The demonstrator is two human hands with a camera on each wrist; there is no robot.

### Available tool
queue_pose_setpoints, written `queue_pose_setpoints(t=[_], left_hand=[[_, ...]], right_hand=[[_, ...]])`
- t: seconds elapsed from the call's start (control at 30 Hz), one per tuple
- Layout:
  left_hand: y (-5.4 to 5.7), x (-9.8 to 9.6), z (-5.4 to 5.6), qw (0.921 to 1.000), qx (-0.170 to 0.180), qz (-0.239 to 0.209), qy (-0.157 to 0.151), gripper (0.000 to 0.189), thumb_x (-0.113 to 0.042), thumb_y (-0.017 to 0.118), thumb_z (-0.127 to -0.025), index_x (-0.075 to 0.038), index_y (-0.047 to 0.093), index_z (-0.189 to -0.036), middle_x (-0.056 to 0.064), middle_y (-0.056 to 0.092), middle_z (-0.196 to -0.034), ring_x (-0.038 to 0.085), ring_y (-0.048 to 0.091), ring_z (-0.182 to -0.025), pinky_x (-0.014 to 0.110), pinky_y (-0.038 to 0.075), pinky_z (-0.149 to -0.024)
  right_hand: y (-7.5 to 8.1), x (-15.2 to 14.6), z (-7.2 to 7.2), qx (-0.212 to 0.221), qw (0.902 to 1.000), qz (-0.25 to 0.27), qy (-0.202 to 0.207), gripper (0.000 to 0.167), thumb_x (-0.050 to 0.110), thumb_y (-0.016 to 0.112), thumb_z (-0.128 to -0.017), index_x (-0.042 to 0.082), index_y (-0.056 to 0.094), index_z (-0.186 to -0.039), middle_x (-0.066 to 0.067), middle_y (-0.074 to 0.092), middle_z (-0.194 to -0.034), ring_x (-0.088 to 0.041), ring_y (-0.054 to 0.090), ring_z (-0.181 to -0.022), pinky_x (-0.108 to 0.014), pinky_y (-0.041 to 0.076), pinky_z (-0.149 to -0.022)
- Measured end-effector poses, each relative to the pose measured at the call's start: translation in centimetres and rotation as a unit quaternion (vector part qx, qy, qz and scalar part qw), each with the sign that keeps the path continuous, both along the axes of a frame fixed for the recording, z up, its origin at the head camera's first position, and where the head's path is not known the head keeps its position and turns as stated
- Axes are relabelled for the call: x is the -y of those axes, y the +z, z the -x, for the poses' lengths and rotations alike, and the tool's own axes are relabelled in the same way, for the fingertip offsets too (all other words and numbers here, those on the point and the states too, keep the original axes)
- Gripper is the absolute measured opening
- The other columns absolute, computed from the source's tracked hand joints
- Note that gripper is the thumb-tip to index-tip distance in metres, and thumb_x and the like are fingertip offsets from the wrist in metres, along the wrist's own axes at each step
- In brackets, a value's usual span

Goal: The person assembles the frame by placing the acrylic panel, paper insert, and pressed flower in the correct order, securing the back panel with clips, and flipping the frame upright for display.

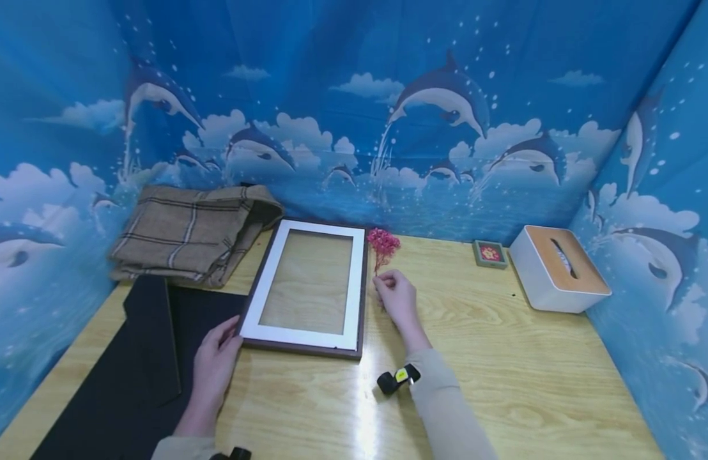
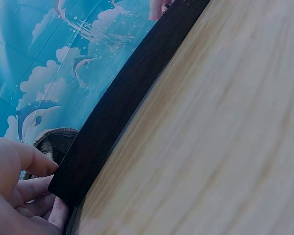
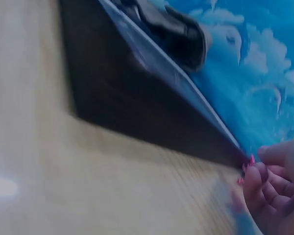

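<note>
Picture frame [image 1: 302, 349] sits around 7 o'clock from the middle of the head view, white mat [image 1: 302, 335] in it and wood grain showing through the window. Left hand [image 1: 216, 358] is gripping its near corner, at the frame's 8 o'clock. Right hand [image 1: 397, 297] has a pink flower sprig [image 1: 383, 241] pinched by its thin stem, just outside the frame's edge; flower head's at about 2 o'clock.

Progress-wise, I'd call it partway at best: the sprig's in the fingers, but no flowers lie in the window yet, and what looks like the backing panel [image 1: 101, 409] is off to 8 o'clock, so the frame isn't closed up. Can't tell if it's dead flat.

It's all on a pale wood-look worktop [image 1: 475, 358], with a glare patch at the frame's 5 o'clock. Folded plaid cloth [image 1: 181, 233] at 10, little green-edged box [image 1: 490, 253] at 3, tissue box [image 1: 561, 268] further out the same way. Dolphin-print backdrop [image 1: 331, 76] wraps from 9 through 12 to 3.
</note>
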State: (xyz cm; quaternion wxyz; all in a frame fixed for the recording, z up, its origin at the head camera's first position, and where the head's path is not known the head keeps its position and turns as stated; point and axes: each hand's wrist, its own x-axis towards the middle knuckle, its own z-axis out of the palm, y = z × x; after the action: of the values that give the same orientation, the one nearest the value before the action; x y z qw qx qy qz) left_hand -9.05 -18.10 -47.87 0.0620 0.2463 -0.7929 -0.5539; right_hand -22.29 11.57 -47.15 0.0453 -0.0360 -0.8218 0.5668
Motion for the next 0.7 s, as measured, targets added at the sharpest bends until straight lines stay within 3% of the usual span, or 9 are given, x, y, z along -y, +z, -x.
queue_pose_setpoints(t=[0.27, 0.47, 0.6, 0.7], left_hand=[[-0.1, 0.0, 0.0, 1.0, 0.002, -0.002, 0.002, 0.043, -0.01, 0.046, -0.098, -0.005, 0.044, -0.141, 0.019, 0.042, -0.14, 0.034, 0.041, -0.127, 0.05, 0.037, -0.104], [-0.4, 0.0, 0.0, 1.0, -0.004, -0.005, 0.0, 0.043, -0.009, 0.047, -0.098, -0.004, 0.045, -0.14, 0.02, 0.042, -0.139, 0.035, 0.041, -0.127, 0.049, 0.037, -0.104], [-0.5, 0.0, 0.0, 1.0, 0.0, -0.005, -0.002, 0.043, -0.009, 0.046, -0.098, -0.005, 0.044, -0.141, 0.019, 0.041, -0.141, 0.035, 0.041, -0.128, 0.049, 0.037, -0.104], [-0.4, 0.1, 0.0, 1.0, 0.0, -0.005, 0.0, 0.043, -0.009, 0.046, -0.098, -0.006, 0.044, -0.141, 0.019, 0.041, -0.141, 0.034, 0.041, -0.128, 0.048, 0.037, -0.105]], right_hand=[[-0.5, -0.5, 3.5, 0.047, 0.9986, 0.018, -0.019, 0.019, 0.013, 0.068, -0.088, -0.003, 0.059, -0.094, -0.011, 0.062, -0.075, -0.011, 0.058, -0.047, -0.029, 0.056, -0.048], [-0.7, 0.0, 4.8, 0.054, 0.9961, -0.066, -0.023, 0.026, 0.022, 0.071, -0.087, 0.001, 0.057, -0.085, -0.008, 0.062, -0.065, -0.01, 0.055, -0.041, -0.027, 0.054, -0.045], [-0.6, 0.3, 5.1, 0.049, 0.9867, -0.153, -0.026, 0.028, 0.025, 0.07, -0.087, 0.004, 0.055, -0.076, -0.005, 0.057, -0.05, -0.011, 0.052, -0.036, -0.027, 0.051, -0.048], [-0.4, 0.6, 5.3, 0.045, 0.9817, -0.184, -0.022, 0.027, 0.023, 0.068, -0.088, 0.005, 0.056, -0.072, -0.003, 0.055, -0.045, -0.012, 0.051, -0.033, -0.027, 0.051, -0.048]])
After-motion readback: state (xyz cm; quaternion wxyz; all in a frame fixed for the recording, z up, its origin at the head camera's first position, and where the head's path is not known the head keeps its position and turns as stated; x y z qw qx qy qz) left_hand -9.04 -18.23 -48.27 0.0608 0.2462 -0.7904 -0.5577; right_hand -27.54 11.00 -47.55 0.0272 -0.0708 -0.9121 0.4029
